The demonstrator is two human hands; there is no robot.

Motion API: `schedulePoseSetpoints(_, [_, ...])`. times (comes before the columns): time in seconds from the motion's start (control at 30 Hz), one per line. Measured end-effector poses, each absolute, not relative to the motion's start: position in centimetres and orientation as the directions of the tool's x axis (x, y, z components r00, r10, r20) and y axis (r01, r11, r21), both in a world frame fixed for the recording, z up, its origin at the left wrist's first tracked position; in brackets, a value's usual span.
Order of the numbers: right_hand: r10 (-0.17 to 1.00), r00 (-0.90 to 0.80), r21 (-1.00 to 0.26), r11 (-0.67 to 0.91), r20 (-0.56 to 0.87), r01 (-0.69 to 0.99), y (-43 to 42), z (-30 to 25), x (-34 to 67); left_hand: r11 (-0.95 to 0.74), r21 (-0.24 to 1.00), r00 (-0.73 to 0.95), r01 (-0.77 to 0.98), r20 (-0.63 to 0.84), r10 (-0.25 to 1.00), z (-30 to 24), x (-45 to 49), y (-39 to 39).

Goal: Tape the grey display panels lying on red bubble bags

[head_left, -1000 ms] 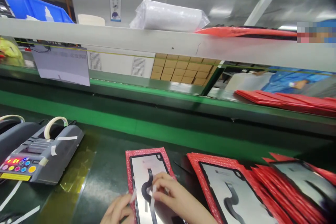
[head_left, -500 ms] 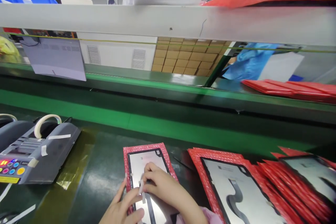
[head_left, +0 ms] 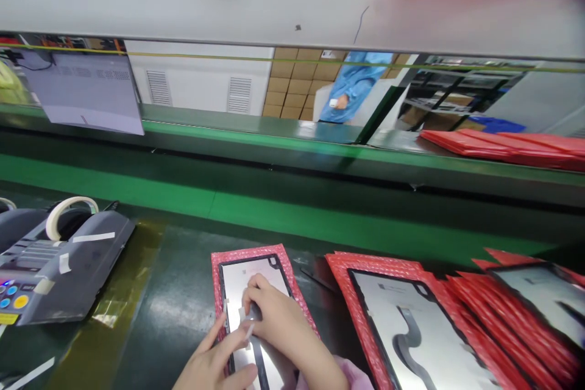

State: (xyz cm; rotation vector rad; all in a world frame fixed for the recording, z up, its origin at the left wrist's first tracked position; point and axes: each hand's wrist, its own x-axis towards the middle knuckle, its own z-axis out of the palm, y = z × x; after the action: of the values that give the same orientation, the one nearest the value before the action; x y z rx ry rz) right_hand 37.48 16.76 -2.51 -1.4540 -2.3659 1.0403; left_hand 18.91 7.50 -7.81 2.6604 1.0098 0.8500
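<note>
Red bubble wrap (head_left: pixel 247 253) lay on the dark green bench (head_left: pixel 178 304) at six o'clock in the view, and on it rested a silver panel (head_left: pixel 233 280) with a dark ribbon (head_left: pixel 259 359) down its middle. The left hand (head_left: pixel 219 356) had its fingers spread over the panel's near left part, a pale strip (head_left: pixel 249 332) at one fingertip. The right hand (head_left: pixel 276 320) touched the left, thumb and finger drawn together over the ribbon and hiding part of it; whether they gripped it could not be told.

Clockwise from that panel, a tape dispenser (head_left: pixel 86 268) with a cream roll (head_left: pixel 51 224) sat at nine to ten o'clock, a grey-white board (head_left: pixel 86 91) at eleven, and brown cartons (head_left: pixel 286 82) just past twelve. A co-worker's blue sleeve (head_left: pixel 354 88) covered some cartons at one. Flat red packs (head_left: pixel 512 149) lay on the rear ledge at two; a second panel (head_left: pixel 379 317) and stacked red pouches (head_left: pixel 493 311) were at three. A white shelf beam (head_left: pixel 205 9) crossed at twelve, blocking the background.

The beam bore a pen squiggle (head_left: pixel 361 24). Small print on both panels and a white carton label (head_left: pixel 329 54) were too small to read.
</note>
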Motion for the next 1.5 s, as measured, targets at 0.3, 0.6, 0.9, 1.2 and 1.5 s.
schedulePoseSetpoints(0.3, [0.982,-0.179,-0.854,0.144,0.061,0.500,18.0,-4.8,36.6,-0.322,0.916,0.034,0.239,0.323,0.946,-6.9,19.9,7.6])
schedulePoseSetpoints(0.6, [0.891,-0.453,-0.995,0.013,-0.035,0.103,15.2,-4.1,37.9,-0.272,0.948,-0.148,-0.165,0.248,0.957,-4.9,21.9,9.0])
schedulePoseSetpoints(0.9, [0.964,-0.263,-0.869,0.091,-0.047,0.486,20.0,-4.1,40.2,-0.154,0.668,-0.271,0.728,0.486,0.831,-7.3,22.0,12.5])
schedulePoseSetpoints(1.2, [0.948,-0.306,-0.790,0.118,-0.091,0.602,19.9,-4.6,39.4,0.052,0.487,-0.304,0.872,0.454,0.838,-7.3,24.4,14.7])
schedulePoseSetpoints(1.5, [0.983,-0.163,-0.768,0.041,-0.083,0.640,19.4,-4.3,39.1,0.062,0.469,-0.294,0.881,0.441,0.848,-7.8,24.4,14.8])
